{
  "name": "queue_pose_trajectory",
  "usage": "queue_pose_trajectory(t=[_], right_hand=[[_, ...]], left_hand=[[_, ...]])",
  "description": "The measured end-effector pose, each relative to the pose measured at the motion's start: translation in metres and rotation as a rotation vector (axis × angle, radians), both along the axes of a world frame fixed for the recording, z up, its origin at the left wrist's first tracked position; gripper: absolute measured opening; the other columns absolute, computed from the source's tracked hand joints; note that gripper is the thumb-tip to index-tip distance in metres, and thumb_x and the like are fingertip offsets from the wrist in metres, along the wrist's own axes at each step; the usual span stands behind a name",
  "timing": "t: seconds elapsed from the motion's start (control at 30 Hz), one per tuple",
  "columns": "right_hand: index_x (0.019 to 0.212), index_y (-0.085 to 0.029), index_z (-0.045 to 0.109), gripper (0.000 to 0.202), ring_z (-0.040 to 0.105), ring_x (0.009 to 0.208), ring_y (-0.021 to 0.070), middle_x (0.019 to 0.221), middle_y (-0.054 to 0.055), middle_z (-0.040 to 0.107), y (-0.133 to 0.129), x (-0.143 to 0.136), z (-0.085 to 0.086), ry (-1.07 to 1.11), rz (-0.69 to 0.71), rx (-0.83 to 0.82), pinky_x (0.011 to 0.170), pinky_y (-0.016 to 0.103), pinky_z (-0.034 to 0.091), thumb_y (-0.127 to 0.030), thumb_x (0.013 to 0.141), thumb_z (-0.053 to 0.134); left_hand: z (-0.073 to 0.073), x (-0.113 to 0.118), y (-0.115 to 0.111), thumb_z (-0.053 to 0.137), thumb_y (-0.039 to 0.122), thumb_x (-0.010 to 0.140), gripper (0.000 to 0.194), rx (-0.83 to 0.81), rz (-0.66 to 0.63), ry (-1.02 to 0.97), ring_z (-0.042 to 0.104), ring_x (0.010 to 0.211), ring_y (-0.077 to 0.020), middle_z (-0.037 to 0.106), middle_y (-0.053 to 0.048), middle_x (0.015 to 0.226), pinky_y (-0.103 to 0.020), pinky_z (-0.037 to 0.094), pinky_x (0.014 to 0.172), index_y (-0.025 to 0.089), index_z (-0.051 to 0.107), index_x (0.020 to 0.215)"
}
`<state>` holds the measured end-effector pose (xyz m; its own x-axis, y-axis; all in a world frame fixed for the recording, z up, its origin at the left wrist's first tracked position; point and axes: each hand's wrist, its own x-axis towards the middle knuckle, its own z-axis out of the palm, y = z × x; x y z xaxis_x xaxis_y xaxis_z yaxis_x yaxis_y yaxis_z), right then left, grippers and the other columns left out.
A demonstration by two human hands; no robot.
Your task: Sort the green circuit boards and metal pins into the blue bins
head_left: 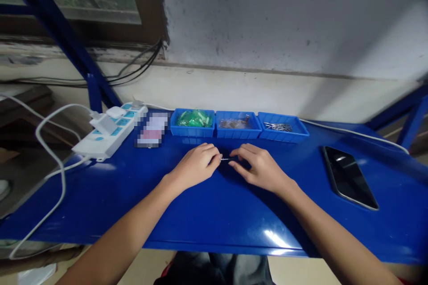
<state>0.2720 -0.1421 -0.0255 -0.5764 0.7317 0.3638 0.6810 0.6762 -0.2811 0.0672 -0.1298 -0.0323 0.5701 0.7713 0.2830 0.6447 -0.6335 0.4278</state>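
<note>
Over the middle of the blue table, my left hand [199, 163] pinches a thin metal pin [225, 159] between thumb and fingers. The pin points right; its held end is hidden by the fingertips. Close to its free end is my right hand [257, 165], thumb and fingers apart with a gap between them. Behind the hands stand three blue bins in a row. Green pieces in clear plastic [195, 119] fill the left bin, small brownish parts in a clear bag [235, 122] lie in the middle bin, and thin metal pieces [278, 127] in the right bin [301, 131].
A white power strip [110, 136] with plugs and looping cables lies at the left. Beside it is a blurred-out flat item [153, 130]. A black phone [349, 177] rests on the blue table [214, 222] at the right. The wall [284, 93] rises behind.
</note>
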Motion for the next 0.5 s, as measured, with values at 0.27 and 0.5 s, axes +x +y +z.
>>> queue_pose_trajectory(t=[0.27,0.5], right_hand=[[0.087,-0.019,0.058,0.020,0.054,0.069,0.0166,0.075,0.005,0.061,0.003,0.008,0.006,-0.023,-0.016,0.158,0.064,0.028,0.041,-0.024,0.091,0.040],[0.077,-0.019,0.059,0.028,0.055,0.061,0.0188,0.065,0.005,0.059,0.026,0.081,0.016,0.249,-0.916,0.376,0.060,0.030,0.038,-0.041,0.086,0.044]], left_hand=[[0.001,0.002,-0.004,0.036,0.032,0.096,0.028,-0.082,0.028,-0.099,0.057,0.081,-0.0165,0.062,-0.003,0.084,-0.030,0.044,0.074,0.018,0.058,0.088],[-0.001,0.008,-0.010,0.038,0.038,0.094,0.028,-0.209,-0.004,-0.021,0.060,0.082,-0.0182,0.064,-0.004,0.089,-0.030,0.047,0.070,0.022,0.055,0.109]])
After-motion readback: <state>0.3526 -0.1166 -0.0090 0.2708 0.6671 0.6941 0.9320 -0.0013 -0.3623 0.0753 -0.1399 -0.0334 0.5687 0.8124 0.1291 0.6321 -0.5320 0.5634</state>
